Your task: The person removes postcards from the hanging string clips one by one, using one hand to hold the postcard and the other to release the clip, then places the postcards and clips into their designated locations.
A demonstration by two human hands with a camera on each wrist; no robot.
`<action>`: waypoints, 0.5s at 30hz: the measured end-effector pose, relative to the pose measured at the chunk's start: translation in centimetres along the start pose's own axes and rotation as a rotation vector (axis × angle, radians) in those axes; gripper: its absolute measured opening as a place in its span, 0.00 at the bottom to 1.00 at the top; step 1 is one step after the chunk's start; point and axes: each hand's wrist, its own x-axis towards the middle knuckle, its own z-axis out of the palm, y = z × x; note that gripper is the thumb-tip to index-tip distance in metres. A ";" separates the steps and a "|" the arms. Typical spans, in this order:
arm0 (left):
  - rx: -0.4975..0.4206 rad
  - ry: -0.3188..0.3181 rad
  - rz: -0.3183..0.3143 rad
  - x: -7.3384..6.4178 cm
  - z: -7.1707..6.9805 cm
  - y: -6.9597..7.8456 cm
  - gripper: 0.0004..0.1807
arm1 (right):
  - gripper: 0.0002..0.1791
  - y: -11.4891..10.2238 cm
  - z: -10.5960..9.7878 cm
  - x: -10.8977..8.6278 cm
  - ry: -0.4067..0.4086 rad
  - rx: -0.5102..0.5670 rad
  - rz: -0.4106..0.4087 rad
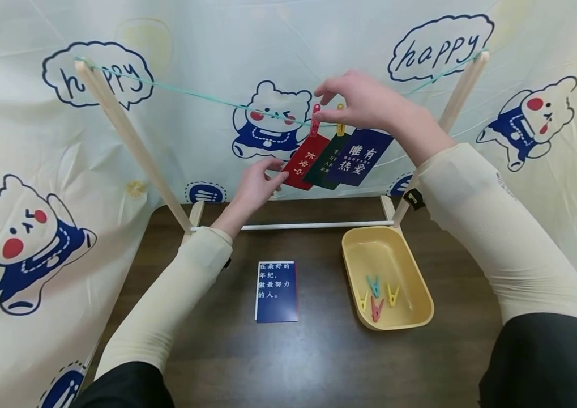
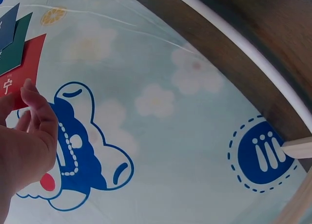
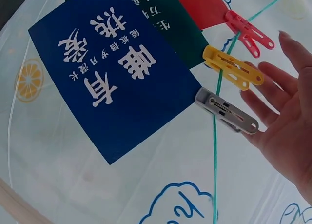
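Note:
Three cards hang overlapping from a green string (image 1: 191, 93). The red card (image 1: 299, 167) is under a red clothespin (image 3: 249, 32), the green card (image 1: 325, 170) under a yellow clothespin (image 3: 233, 68), and the blue card (image 1: 362, 156) under a grey clothespin (image 3: 226, 111). My left hand (image 1: 257, 184) pinches the red card's lower left corner between thumb and fingers. Above the string, my right hand (image 1: 362, 102) is beside the clothespins with its fingers loosely spread. In the right wrist view its fingers pass behind the yellow and grey clothespins, and the thumb stands apart from the red one.
Two slanted wooden posts (image 1: 130, 139) carry the string, with a white rod (image 1: 313, 225) low between them. A dark blue card (image 1: 277, 292) lies on the brown table (image 1: 313, 362). Right of it stands a yellow basket (image 1: 423, 303) holding several clothespins (image 1: 377, 309). Printed cloth hangs behind.

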 end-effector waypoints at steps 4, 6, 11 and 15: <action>0.001 -0.015 0.020 0.3 0.0 0.3 0.18 | 0.31 0.3 -0.1 0.5 -0.029 0.036 0.001; 0.002 -0.018 0.027 0.4 0.0 0.4 0.16 | 0.29 0.4 -0.1 0.6 -0.032 0.056 0.002; 0.010 -0.003 0.040 0.4 0.1 0.6 0.14 | 0.26 0.5 0.0 0.7 -0.035 0.113 0.027; 0.009 0.009 0.060 0.3 0.2 0.7 0.13 | 0.29 0.6 0.1 0.7 -0.040 0.147 0.043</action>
